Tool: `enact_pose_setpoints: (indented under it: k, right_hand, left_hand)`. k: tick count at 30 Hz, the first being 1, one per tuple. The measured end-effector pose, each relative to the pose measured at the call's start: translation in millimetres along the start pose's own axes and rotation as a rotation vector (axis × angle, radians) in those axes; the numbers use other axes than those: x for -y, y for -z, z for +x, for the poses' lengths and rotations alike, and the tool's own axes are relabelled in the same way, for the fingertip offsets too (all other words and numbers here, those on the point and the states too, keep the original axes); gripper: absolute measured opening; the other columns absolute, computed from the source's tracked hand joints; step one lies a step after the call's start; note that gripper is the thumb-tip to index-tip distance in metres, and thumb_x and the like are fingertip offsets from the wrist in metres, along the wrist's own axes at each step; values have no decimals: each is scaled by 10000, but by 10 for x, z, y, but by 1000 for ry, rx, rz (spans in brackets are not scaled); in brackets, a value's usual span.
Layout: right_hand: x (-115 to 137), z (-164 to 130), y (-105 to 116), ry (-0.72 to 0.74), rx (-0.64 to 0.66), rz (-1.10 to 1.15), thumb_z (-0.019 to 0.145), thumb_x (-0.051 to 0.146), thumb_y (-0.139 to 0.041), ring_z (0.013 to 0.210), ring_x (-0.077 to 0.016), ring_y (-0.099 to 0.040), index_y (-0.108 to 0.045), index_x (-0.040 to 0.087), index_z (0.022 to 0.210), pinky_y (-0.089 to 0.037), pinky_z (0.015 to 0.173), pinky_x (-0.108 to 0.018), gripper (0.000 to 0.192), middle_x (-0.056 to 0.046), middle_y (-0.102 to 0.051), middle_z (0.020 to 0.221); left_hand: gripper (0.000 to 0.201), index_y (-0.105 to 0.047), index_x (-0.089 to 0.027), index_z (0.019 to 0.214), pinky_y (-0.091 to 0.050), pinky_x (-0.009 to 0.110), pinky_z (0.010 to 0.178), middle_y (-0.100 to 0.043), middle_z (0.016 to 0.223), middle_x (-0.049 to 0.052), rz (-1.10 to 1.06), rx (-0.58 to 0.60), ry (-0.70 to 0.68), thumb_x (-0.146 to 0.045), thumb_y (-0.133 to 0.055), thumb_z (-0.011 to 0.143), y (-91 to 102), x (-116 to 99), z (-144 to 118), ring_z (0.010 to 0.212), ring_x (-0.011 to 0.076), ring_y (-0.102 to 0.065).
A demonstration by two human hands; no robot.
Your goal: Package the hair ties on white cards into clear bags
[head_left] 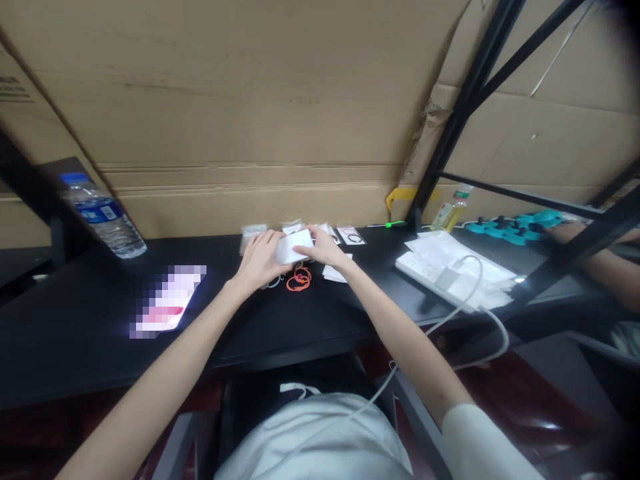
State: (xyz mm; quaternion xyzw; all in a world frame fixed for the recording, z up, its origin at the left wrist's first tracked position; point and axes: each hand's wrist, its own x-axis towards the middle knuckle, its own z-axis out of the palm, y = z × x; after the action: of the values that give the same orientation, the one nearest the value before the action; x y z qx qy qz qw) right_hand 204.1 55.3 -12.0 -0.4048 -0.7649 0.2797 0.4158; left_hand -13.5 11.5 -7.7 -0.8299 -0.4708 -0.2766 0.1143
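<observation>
My left hand (261,257) and my right hand (326,249) are closed on the two sides of a small white card (293,248), held just above the black table. Whether it is one card or a thin stack, I cannot tell. Just below it on the table lie orange cord loops (299,280), with a pale loop (273,283) to their left. By my right wrist are white slips (337,274). Behind my hands, several small clear packets line the back edge, among them a packet with a dark ring (351,236) and a whitish packet (253,232).
A lit phone (173,300) and a water bottle (106,217) are on the left. To the right are a white power strip (430,277) with cables, papers (460,257), a green screwdriver (395,225) and a metal frame post (453,127). Another person's arm (605,267) shows far right.
</observation>
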Motion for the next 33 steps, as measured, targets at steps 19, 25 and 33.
enact_pose_setpoints:
  k: [19, 25, 33]
  right_hand:
    - [-50, 27, -82, 39, -54, 48, 802, 411, -840, 974, -234, -708, -672, 186, 1177, -565, 962, -435, 469, -91, -752, 1084]
    - [-39, 22, -73, 28, -9, 54, 887, 343, -755, 1035, -238, -729, -716, 156, 1129, -555, 1013, -444, 308, -116, -766, 1146]
    - [-45, 22, -141, 52, -76, 85, 824, 303, -818, 879, -216, -740, -698, 151, 1096, -594, 893, -399, 334, -93, -777, 1034]
  left_hand:
    - [601, -545, -186, 1377, -452, 515, 1079, -654, 1355, 168, -44, -29, -35, -446, -749, 876, 4, 15, -13, 1273, 372, -600]
    - [577, -568, -202, 1381, -450, 508, 1079, -666, 1339, 155, -54, -38, -30, -463, -728, 891, 1, 31, -8, 1275, 375, -602]
    - [573, -578, -198, 1396, -445, 495, 1082, -676, 1331, 150, -66, -49, -64, -469, -718, 910, 1, 2, -10, 1250, 355, -613]
